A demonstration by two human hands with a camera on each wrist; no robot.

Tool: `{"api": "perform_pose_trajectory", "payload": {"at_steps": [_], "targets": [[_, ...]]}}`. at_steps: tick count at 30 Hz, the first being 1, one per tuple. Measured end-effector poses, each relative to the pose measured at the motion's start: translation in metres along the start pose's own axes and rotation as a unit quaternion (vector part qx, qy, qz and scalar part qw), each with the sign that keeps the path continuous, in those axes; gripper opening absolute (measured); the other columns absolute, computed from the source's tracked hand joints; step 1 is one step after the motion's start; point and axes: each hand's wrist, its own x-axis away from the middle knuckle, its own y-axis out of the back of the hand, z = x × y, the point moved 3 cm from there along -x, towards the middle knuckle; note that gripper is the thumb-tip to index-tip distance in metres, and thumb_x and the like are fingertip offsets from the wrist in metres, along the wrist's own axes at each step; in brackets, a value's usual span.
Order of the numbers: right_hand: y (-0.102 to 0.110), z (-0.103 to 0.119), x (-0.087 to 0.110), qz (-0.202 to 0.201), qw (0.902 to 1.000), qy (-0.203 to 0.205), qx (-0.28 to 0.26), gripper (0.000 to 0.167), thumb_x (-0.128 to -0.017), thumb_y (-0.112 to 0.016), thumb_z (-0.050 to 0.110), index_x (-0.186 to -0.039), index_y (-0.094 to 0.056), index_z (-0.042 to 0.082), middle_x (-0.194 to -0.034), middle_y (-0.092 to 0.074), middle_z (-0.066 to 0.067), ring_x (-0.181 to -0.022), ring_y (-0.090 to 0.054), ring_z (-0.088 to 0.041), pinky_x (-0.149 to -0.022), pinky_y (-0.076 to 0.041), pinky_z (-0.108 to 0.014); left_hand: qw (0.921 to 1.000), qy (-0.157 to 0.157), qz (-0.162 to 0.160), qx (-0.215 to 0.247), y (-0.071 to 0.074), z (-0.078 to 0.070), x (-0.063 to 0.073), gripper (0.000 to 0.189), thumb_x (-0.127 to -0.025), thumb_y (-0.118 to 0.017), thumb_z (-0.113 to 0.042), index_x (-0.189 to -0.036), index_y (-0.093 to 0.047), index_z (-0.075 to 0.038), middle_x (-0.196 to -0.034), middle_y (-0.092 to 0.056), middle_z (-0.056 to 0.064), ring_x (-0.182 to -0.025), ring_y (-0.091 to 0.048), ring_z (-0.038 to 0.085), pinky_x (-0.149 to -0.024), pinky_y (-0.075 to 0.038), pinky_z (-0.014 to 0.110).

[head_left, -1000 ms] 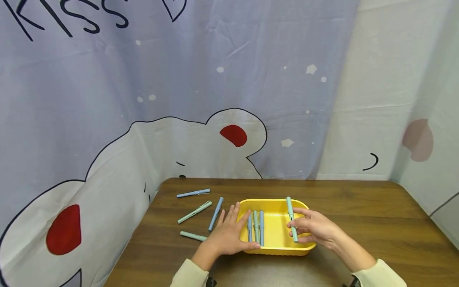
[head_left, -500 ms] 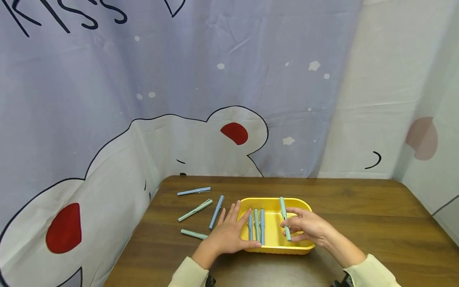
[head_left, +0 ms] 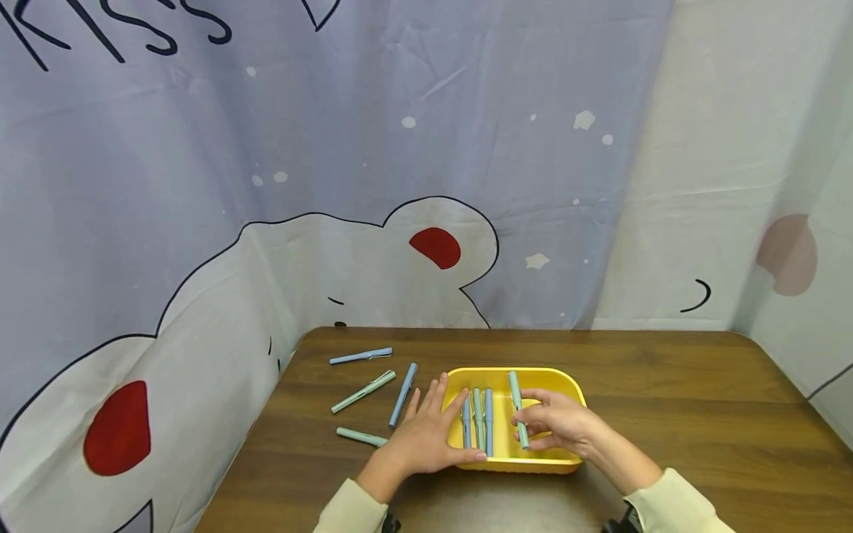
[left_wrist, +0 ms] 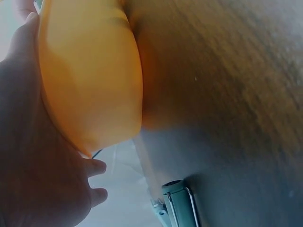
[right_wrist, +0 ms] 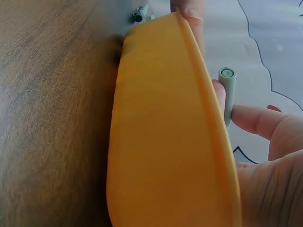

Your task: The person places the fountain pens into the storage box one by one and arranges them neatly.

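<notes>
Over wooden table [head_left: 666,400], right hand [head_left: 556,422] pinches green pen [head_left: 518,409]

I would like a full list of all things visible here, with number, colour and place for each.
tray: 1, yellow, on the table centre
pens in tray: 3, two blue and one green, side by side at its left
held pen: 1, green, over the tray
loose pens: 4, two blue and two green, left of the tray
table: 1, brown wood
curtain: lilac, cartoon print, behind
left hand: rests on the tray's left rim
right hand: pinches the held pen
</notes>
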Motion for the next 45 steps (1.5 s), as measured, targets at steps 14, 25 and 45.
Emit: {"api": "perform_pose_trajectory", "payload": {"at_steps": [14, 25, 45], "targets": [[-0.009, -0.014, -0.014, -0.007, 0.9998, -0.014, 0.010, 0.064, -0.097, -0.060, 0.007, -0.149, -0.028, -0.014, -0.101, -0.065, -0.015, -0.082, -0.066, -0.021, -0.074, -0.062, -0.039, 1.0000, -0.002, 0.002, 0.006, 0.001, -0.001, 0.001, 0.106, -0.081, -0.057, -0.082, -0.163, -0.023, -0.023, -0.170, -0.001, 0.018, -0.156, -0.009, 0.037, -0.123, -0.006, 0.060], [-0.013, -0.020, -0.022, -0.007, 0.9994, -0.024, 0.024, 0.060, -0.096, -0.062, 0.006, -0.144, -0.034, -0.017, -0.095, -0.068, -0.014, -0.079, -0.068, -0.020, -0.070, -0.062, -0.036, 0.9999, -0.010, -0.003, 0.012, 0.002, -0.001, 0.002, 0.106, -0.082, -0.059, -0.080, -0.163, -0.025, -0.021, -0.169, -0.002, 0.020, -0.155, -0.010, 0.039, -0.122, -0.007, 0.062], [-0.017, -0.023, -0.029, -0.010, 0.9982, -0.044, 0.040, 0.054, -0.097, -0.060, 0.005, -0.138, -0.036, -0.019, -0.090, -0.067, -0.014, -0.075, -0.069, -0.019, -0.065, -0.062, -0.032, 0.9999, -0.001, -0.002, 0.012, 0.001, -0.001, 0.001, 0.107, -0.081, -0.059, -0.081, -0.163, -0.024, -0.022, -0.170, -0.001, 0.018, -0.156, -0.010, 0.037, -0.123, -0.007, 0.060]]}}
